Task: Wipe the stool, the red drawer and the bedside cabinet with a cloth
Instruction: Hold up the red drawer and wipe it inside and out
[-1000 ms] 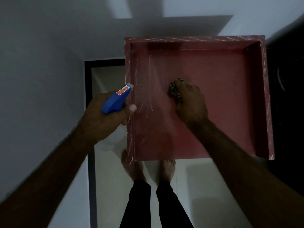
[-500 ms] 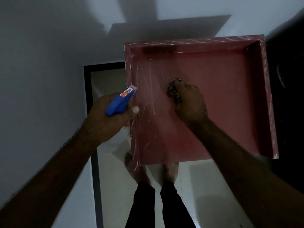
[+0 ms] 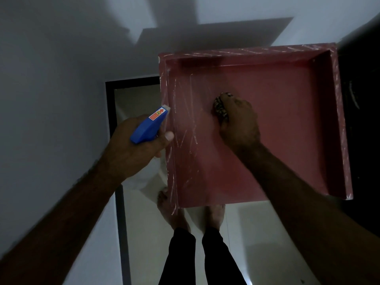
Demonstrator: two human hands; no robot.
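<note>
The red drawer (image 3: 287,124) stands pulled out in front of me, its open inside facing up, with pale streaks along its left wall. My right hand (image 3: 239,122) is inside it and grips a bunched patterned cloth (image 3: 220,106) pressed on the drawer's floor left of centre. My left hand (image 3: 135,149) holds a blue spray bottle head (image 3: 149,125) just outside the drawer's left wall, nozzle aimed at the drawer. The stool is not in view.
A dark cabinet body (image 3: 362,120) borders the drawer on the right. A white wall (image 3: 51,99) runs along the left, with a black-framed floor strip (image 3: 120,202) beside it. My bare feet (image 3: 213,217) stand on pale floor tiles under the drawer's near edge.
My left hand with the spray bottle has drifted slightly down and right towards the drawer's left wall. My right hand and the cloth stay at nearly the same spot.
</note>
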